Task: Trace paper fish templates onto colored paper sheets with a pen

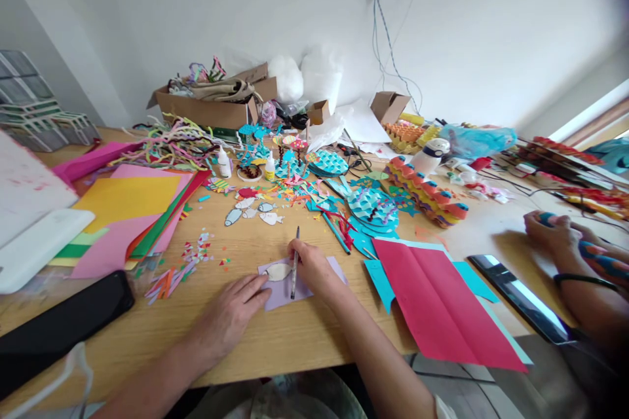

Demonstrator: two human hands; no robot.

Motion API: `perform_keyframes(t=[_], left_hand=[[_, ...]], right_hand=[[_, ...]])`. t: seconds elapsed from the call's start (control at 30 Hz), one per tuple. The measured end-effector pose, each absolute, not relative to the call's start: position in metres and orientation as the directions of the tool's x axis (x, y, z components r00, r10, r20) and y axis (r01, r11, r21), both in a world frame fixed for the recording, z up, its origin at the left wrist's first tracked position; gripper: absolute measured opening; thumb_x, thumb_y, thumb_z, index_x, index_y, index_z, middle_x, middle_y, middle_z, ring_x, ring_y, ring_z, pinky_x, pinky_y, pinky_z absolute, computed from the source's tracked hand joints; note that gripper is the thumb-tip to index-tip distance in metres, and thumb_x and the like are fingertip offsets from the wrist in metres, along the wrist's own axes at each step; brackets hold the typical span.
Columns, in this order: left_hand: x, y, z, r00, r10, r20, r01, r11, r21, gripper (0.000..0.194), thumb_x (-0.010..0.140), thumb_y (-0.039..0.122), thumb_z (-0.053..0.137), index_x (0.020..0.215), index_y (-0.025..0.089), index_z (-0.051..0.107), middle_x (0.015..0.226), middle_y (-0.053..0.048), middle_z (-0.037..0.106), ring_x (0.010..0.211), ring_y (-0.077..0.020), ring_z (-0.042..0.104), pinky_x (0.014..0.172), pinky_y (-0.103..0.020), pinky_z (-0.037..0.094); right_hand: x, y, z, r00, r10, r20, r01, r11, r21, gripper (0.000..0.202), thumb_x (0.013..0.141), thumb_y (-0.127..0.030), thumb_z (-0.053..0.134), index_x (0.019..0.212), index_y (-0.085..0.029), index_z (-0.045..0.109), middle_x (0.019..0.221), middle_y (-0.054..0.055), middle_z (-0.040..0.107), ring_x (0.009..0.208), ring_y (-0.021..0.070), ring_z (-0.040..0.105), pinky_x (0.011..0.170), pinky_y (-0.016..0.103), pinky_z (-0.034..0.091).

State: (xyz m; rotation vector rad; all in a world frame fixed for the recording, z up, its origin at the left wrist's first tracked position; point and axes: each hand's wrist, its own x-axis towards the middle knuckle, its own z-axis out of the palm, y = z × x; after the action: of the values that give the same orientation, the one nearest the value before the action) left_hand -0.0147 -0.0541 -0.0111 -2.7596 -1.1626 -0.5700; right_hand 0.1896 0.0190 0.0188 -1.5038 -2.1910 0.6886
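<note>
A white fish-shaped paper cutout [277, 272] lies on a piece of light purple paper [282, 298] near the table's front edge. My left hand [234, 309] rests flat, its outstretched fingertips on the paper's left edge beside the fish's head. My right hand [314, 268] grips a clear-barrelled pen [294, 278], held nearly upright by the fish's tail end. The hand partly covers the paper's right half. Behind the paper lie several small cut-out paper fish [249, 213] in white and pale blue.
Coloured paper sheets [128, 200] and a black phone [69, 321] lie left; paper scraps [191, 262] are closer. Folded red paper [442, 301] and another phone [521, 298] lie right, near a co-worker's hands [555, 239]. Glue bottles [224, 163] and a cardboard box [206, 110] stand behind.
</note>
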Motion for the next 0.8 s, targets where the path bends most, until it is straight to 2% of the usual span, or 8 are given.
perform_keyframes(t=[0.43, 0.63, 0.8], left_hand=[[-0.017, -0.056, -0.014, 0.661, 0.643, 0.388, 0.684, -0.728, 0.041, 0.040, 0.083, 0.002, 0.033, 0.112, 0.016, 0.055, 0.114, -0.007, 0.059, 0.107, -0.0194, 0.051, 0.088, -0.035, 0.048], [-0.013, -0.053, -0.010, 0.652, 0.665, 0.364, 0.697, -0.715, 0.060, 0.034, 0.083, 0.003, 0.036, 0.106, 0.016, 0.057, 0.119, -0.008, 0.057, 0.113, -0.0216, 0.047, 0.091, -0.038, 0.046], [-0.009, -0.050, -0.004, 0.651, 0.694, 0.308, 0.707, -0.702, 0.087, 0.029, 0.082, 0.005, 0.040, 0.099, 0.017, 0.059, 0.115, -0.007, 0.059, 0.106, -0.0213, 0.051, 0.087, -0.037, 0.047]], right_hand=[[0.190, 0.018, 0.015, -0.340, 0.938, 0.070, 0.751, 0.315, -0.580, 0.026, 0.071, 0.000, 0.042, 0.083, -0.018, 0.056, 0.071, 0.001, 0.058, 0.064, 0.0120, 0.050, 0.059, 0.019, 0.032], [0.188, 0.017, 0.018, -0.330, 0.943, 0.045, 0.776, 0.298, -0.556, 0.028, 0.071, 0.000, 0.042, 0.087, -0.018, 0.057, 0.074, 0.003, 0.060, 0.065, 0.0127, 0.050, 0.059, 0.020, 0.031], [0.187, 0.016, 0.020, -0.325, 0.945, 0.033, 0.786, 0.289, -0.547, 0.028, 0.073, -0.001, 0.041, 0.087, -0.019, 0.056, 0.077, 0.003, 0.061, 0.068, 0.0132, 0.051, 0.060, 0.020, 0.032]])
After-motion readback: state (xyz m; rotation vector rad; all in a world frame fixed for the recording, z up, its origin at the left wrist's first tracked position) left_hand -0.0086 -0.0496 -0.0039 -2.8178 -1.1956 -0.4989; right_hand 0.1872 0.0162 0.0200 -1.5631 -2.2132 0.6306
